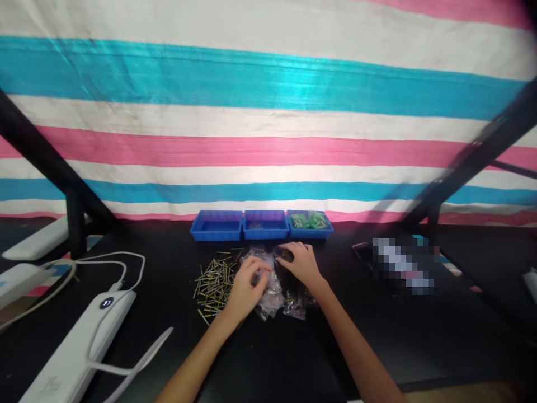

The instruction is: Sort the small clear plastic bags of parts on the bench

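My left hand (pixel 247 284) is over a heap of small clear plastic bags (pixel 271 296). Its thumb and fingers are curled together, and what is between the tips is too small to make out. My right hand (pixel 302 263) is just to the right of the heap, its thumb and fingers closed on a small clear plastic bag (pixel 278 252). Left of my left hand lies a loose pile of thin metal pins with yellow parts (pixel 213 284). Another clear bag with small contents (pixel 295 306) rests below my right hand.
Behind the heap stand three blue trays: a left tray (pixel 217 236), a middle tray (pixel 265 233) and a right tray (pixel 311 233) holding green-tinted bags. A white power bank (pixel 79 347) with a looping cable (pixel 126 370) lies left. A phone (pixel 361 252) sits right. Black frame bars flank the table.
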The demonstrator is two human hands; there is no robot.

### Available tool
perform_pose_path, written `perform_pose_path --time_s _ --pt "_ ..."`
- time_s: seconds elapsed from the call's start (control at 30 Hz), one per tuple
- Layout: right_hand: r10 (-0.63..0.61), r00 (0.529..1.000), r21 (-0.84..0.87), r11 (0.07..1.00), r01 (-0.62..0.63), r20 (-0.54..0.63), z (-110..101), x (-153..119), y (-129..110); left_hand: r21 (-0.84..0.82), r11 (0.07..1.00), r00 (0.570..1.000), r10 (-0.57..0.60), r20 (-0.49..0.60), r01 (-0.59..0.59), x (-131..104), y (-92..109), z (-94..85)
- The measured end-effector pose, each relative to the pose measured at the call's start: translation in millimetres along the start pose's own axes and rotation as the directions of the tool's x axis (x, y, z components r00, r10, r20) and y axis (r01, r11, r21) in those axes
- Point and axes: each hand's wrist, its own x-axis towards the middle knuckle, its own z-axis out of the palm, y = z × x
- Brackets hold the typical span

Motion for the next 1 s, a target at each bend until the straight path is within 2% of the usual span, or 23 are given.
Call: perform_pose_path --time_s 0.1,0.17,0.23,0.3,0.4,0.47,0.6,0.7,0.77,0.83,0.9,1.0 --pt "-0.017 0.999 0.021 1.0 0.018 -0.044 -1 -2 2 0.034 0.999 1.0 -0.001 -0.002 0.001 -2 2 0.4" --pt "0.015 0.995 0.051 0.999 -0.01 -0.099 -2 -4 6 0.086 0.996 1.0 0.011 0.029 -0.014 -5 5 1.5" --pt "0.11 0.981 0.119 0.989 -0.091 -0.16 -5 -5 11 0.134 0.99 0.996 0.031 0.08 -0.041 -8 10 2.8" --pt "0.248 0.951 0.28 0.941 -0.191 -0.184 -10 -5 15 0.136 0.989 0.992 0.037 0.12 -0.054 -12 14 4.1" --pt "0.421 0.905 0.605 0.736 -0.302 -0.061 -16 -3 12 0.069 0.998 0.995 0.004 0.098 -0.011 -18 15 6.5" --pt "0.439 0.896 0.736 0.584 -0.343 0.069 -17 -3 5 0.014 0.999 0.999 -0.032 0.038 0.032 -21 12 8.4" --pt "0.298 0.908 0.827 0.396 -0.399 0.295 -12 -8 -14 -0.049 0.992 0.987 -0.122 -0.108 0.117 -21 5 9.9" --pt "0.139 0.903 0.85 0.307 -0.429 0.406 -6 -16 -24 -0.049 0.989 0.981 -0.147 -0.129 0.142 -16 2 7.5" --pt "0.033 0.91 0.862 0.306 -0.404 0.414 -5 -20 -28 -0.052 0.991 0.984 -0.131 -0.117 0.126 -12 2 4.4" --pt "-0.035 0.933 0.879 0.351 -0.324 0.358 -5 -21 -30 -0.066 0.996 0.99 -0.072 -0.122 0.064 -9 2 0.6" --pt "-0.069 0.959 0.881 0.418 -0.223 0.276 -7 -20 -31 -0.058 0.997 0.988 0.034 -0.152 -0.043 -8 1 -3.4" --pt "-0.095 0.976 0.842 0.527 -0.119 0.197 -10 -16 -32 0.044 0.978 0.961 0.209 -0.183 -0.205 -9 -1 -8.6"
